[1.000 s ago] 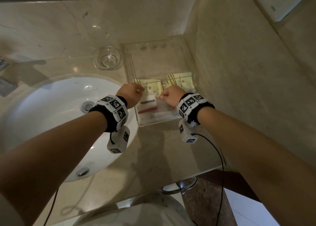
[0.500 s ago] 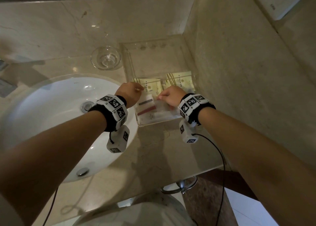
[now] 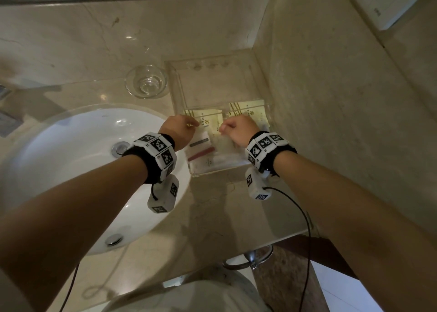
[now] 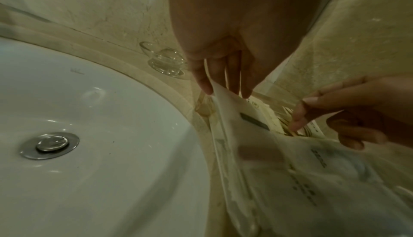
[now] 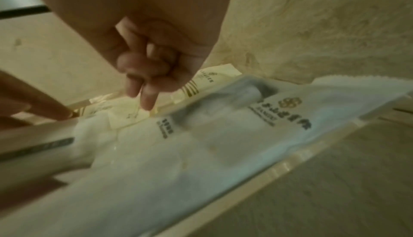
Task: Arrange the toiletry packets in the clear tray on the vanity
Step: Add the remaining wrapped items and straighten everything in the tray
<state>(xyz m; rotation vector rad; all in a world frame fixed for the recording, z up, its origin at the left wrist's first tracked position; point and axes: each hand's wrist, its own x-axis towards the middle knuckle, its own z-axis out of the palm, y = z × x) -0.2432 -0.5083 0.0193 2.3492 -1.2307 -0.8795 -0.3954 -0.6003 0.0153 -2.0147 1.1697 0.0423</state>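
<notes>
A clear tray (image 3: 264, 108) stands on the vanity against the right wall. Two cream packets (image 3: 210, 120) (image 3: 250, 110) lie across its middle, and white packets (image 3: 208, 162) fill its near end. My left hand (image 3: 179, 129) hovers over the tray's left side. It pinches the far corner of a white packet (image 4: 243, 117) between thumb and fingers (image 4: 236, 81). My right hand (image 3: 236, 129) is over the tray's middle with its fingers mostly curled. Two fingertips (image 5: 145, 104) point down onto a cream packet (image 5: 132, 115). Whether that hand pinches anything is unclear.
A white sink basin (image 3: 71, 170) lies left of the tray, with its drain (image 3: 120, 147). A small glass dish (image 3: 146, 81) sits behind the basin beside the tray. The marble wall (image 3: 331, 99) rises right against the tray. A towel ring (image 3: 250, 257) hangs below the counter edge.
Both hands stay over the tray in nearly the same spots. The right hand has edged slightly farther in. The packets have barely shifted.
</notes>
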